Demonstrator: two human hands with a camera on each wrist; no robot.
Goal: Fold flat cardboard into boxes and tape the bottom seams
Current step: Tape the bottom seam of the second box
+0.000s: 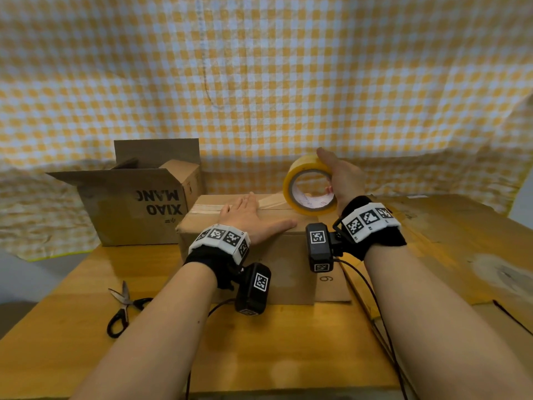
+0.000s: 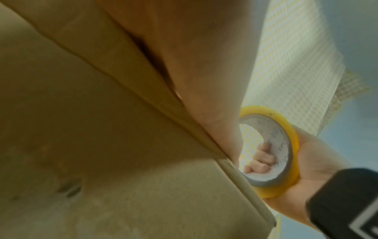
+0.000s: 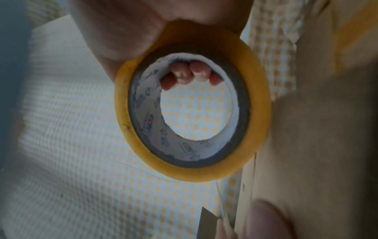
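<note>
While left hand flattens box, tape roll in right hand

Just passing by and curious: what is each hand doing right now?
Left hand: open, pressing flat on the box.
Right hand: gripping the tape roll, fingers curled through its core.

Wooden desk, yellowish top, stood against a yellow-and-white checked cloth. A closed cardboard box sat mid-desk. An open box printed "XIAO MANG" upside down stood toward the far left corner, just beside the closed one. Black-handled scissors lay near the left edge. A flat cardboard sheet covered the right side, its surface stained.
</note>
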